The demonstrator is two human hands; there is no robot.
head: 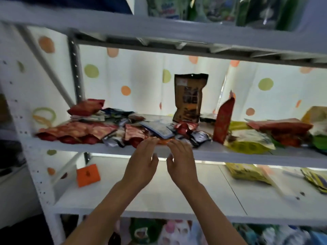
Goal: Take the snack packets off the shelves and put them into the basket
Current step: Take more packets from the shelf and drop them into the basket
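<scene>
Several snack packets lie heaped on the middle white shelf (70, 145): red packets (77, 131) at the left, small foil packets (159, 131) in the middle, a brown pouch (189, 98) standing upright behind, a tall red packet (223, 121) and a yellow-white bag (247, 140) to the right. My left hand (141, 167) and my right hand (182, 165) are raised side by side at the shelf's front edge, fingers straight, fingertips reaching the small packets. Neither holds anything. No basket is in view.
The shelf below carries an orange card (87, 175) at the left and yellow packets (246, 172) at the right. Green bags (177, 7) fill the top shelf. More packets (173, 232) show on the lowest shelf. A dotted curtain (141, 76) hangs behind.
</scene>
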